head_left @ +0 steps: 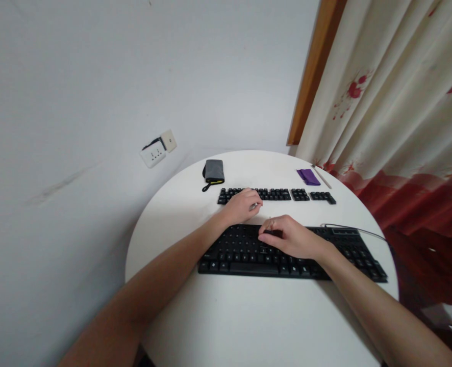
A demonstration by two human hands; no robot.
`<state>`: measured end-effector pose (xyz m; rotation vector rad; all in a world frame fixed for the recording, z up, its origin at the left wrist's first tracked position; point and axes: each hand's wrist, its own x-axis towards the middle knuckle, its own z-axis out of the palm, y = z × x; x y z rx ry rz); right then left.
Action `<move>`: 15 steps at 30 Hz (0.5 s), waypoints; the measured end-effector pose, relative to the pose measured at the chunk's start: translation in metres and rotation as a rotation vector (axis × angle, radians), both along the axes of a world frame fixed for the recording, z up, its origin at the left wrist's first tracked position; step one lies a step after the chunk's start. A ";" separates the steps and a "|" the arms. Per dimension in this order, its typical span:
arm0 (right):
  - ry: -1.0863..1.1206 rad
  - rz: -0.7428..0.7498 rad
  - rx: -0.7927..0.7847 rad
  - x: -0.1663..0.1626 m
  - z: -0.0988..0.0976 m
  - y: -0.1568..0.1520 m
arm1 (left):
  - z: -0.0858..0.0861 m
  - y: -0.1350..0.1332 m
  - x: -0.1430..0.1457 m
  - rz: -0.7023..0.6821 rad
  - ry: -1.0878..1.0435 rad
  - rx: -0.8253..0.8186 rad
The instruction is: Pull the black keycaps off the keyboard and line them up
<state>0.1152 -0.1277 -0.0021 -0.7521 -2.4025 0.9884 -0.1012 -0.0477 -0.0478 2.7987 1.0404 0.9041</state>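
Note:
A black keyboard (pixel 245 252) lies on a round white table (pixel 249 316) in front of me. Behind it, loose black keycaps (pixel 275 194) stand laid out in rows. My left hand (pixel 241 205) rests over the left part of those rows, its fingers curled around a small silvery thing. My right hand (pixel 293 237) sits on the keyboard's upper middle, thumb and fingers pinched on a small dark piece, likely a keycap.
A grey pouch with a yellow-trimmed zip (pixel 214 172) lies at the table's far side. A purple cloth (pixel 308 177) and a thin stick (pixel 321 177) lie at the far right. A wall socket (pixel 153 154) is on the wall. A curtain (pixel 394 117) hangs to the right. The keyboard cable (pixel 358 229) runs right.

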 end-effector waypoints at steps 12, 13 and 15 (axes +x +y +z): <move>0.015 -0.212 -0.117 -0.011 -0.020 0.006 | 0.002 -0.003 0.000 -0.003 0.054 -0.087; 0.038 -0.248 -0.142 -0.013 -0.023 0.007 | 0.002 -0.003 0.000 -0.008 0.060 -0.090; 0.073 -0.306 -0.174 -0.016 -0.026 0.009 | 0.002 -0.002 0.000 -0.015 0.068 -0.091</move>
